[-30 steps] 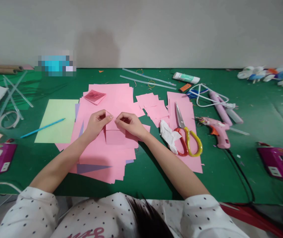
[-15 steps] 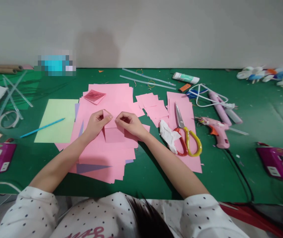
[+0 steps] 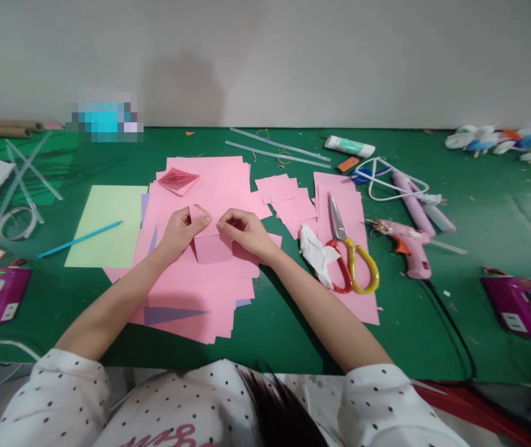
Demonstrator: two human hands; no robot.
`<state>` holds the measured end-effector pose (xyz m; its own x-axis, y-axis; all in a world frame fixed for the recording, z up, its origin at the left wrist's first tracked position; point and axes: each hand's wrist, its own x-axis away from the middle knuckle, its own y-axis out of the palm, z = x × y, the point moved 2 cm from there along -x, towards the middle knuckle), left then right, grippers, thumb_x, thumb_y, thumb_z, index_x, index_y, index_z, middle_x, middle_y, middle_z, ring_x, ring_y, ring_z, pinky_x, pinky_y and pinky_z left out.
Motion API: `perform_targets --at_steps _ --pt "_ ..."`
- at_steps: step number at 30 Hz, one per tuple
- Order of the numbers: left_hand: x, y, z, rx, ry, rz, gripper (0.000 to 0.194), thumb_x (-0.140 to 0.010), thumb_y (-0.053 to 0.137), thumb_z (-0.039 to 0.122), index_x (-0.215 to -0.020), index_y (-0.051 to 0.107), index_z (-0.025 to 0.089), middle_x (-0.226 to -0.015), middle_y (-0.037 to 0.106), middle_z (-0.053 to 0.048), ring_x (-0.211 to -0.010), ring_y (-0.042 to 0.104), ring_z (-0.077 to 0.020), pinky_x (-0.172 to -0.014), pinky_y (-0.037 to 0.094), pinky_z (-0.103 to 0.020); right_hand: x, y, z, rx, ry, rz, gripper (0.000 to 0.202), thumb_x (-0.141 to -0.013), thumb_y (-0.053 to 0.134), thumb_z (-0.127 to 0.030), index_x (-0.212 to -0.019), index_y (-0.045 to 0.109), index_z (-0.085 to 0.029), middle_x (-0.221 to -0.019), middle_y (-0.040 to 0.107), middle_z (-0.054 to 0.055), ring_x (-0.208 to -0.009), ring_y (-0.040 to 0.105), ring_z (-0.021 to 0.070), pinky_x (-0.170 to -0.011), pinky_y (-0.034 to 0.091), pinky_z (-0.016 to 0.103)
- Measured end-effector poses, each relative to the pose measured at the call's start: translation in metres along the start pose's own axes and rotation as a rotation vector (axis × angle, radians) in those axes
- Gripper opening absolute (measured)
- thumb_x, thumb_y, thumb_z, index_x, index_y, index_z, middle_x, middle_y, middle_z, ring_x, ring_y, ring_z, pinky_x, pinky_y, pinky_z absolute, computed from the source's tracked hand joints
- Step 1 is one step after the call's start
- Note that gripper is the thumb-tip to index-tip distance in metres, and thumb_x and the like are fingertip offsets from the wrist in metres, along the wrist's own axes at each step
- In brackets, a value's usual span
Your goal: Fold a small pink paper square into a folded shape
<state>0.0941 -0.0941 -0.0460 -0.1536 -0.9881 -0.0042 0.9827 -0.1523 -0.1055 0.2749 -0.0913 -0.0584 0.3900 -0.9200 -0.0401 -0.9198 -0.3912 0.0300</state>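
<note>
Between my two hands is a creased piece of pink paper (image 3: pixel 213 248), raised over the stack of pink sheets (image 3: pixel 200 288). My left hand (image 3: pixel 182 228) pinches its left upper part between thumb and fingers. With thumb and forefinger together, my right hand (image 3: pixel 241 228) grips its right side near the crease. Behind my hands a folded pink paper piece (image 3: pixel 179 180) with many layers rests on the stack. Several small pink squares (image 3: pixel 290 198) lie to the right of my right hand.
Scissors (image 3: pixel 346 248) and a crumpled white tissue (image 3: pixel 316 256) lie on pink sheets at right. Beyond them is a pink glue gun (image 3: pixel 412 248) with a black cord. At left, a blue pencil (image 3: pixel 81 239) crosses a pale green sheet (image 3: pixel 107 217). Clear glue sticks (image 3: pixel 277 154) lie behind.
The pink paper in my hands has tilted slightly, its lower flap rising a little. Both hands keep nearly the same place and grip.
</note>
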Motion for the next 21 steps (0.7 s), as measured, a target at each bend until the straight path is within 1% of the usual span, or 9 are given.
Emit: perform_targets --at_steps 3,6,9,13,16,21 --pt "0.0001 -0.0001 -0.0009 -0.007 -0.006 0.011 0.029 -0.079 0.074 0.042 -0.075 0.063 0.016 -0.068 0.054 0.002 -0.064 0.047 -0.0102 -0.062 0.039 -0.024 0.0013 -0.0001 0.0 -0.037 0.014 -0.003 0.02 -0.085 0.066 -0.036 -0.078 0.061 -0.018 -0.07 0.06 -0.001 -0.063 0.053 0.0106 -0.063 0.043 0.026" --pt "0.0004 0.0015 0.003 -0.053 0.007 -0.033 0.029 -0.08 0.073 0.043 -0.078 0.064 0.015 -0.073 0.059 0.0 -0.068 0.051 -0.0115 -0.064 0.042 -0.024 0.0014 0.0001 0.0001 -0.028 0.027 0.013 0.022 -0.084 0.067 -0.038 -0.077 0.061 -0.018 -0.067 0.059 -0.002 -0.061 0.052 0.0106 -0.06 0.042 0.026" --pt "0.0009 0.0027 0.0065 -0.076 -0.004 -0.073 0.03 -0.081 0.071 0.043 -0.079 0.065 0.015 -0.077 0.063 -0.002 -0.073 0.056 -0.0135 -0.067 0.045 -0.025 0.0001 0.0006 0.0008 -0.005 0.017 0.018 0.022 -0.084 0.067 -0.038 -0.077 0.062 -0.018 -0.069 0.06 -0.001 -0.062 0.052 0.0106 -0.062 0.042 0.026" --pt "0.0013 0.0017 0.0049 -0.062 -0.01 -0.032 0.028 -0.08 0.071 0.042 -0.078 0.066 0.015 -0.078 0.064 -0.003 -0.073 0.057 -0.0136 -0.067 0.046 -0.025 -0.001 0.0001 0.0013 0.002 -0.013 0.004 0.019 -0.085 0.066 -0.035 -0.078 0.061 -0.018 -0.072 0.06 -0.001 -0.065 0.053 0.0105 -0.065 0.043 0.026" --pt "0.0012 0.0012 0.0031 -0.054 -0.008 -0.001 0.028 -0.08 0.071 0.043 -0.079 0.066 0.015 -0.079 0.065 -0.003 -0.073 0.057 -0.0136 -0.067 0.047 -0.025 -0.0003 -0.0008 0.0008 -0.006 -0.01 0.008 0.02 -0.086 0.065 -0.035 -0.077 0.059 -0.019 -0.07 0.058 -0.002 -0.064 0.052 0.0105 -0.064 0.042 0.026" --pt "0.0008 0.0022 0.0046 -0.065 -0.006 0.0 0.033 -0.08 0.072 0.046 -0.078 0.065 0.014 -0.078 0.065 -0.003 -0.073 0.058 -0.0142 -0.068 0.048 -0.026 0.0006 -0.0009 -0.0003 0.011 0.0 0.037 0.023 -0.085 0.066 -0.038 -0.076 0.058 -0.019 -0.068 0.056 -0.003 -0.062 0.051 0.0105 -0.061 0.041 0.026"
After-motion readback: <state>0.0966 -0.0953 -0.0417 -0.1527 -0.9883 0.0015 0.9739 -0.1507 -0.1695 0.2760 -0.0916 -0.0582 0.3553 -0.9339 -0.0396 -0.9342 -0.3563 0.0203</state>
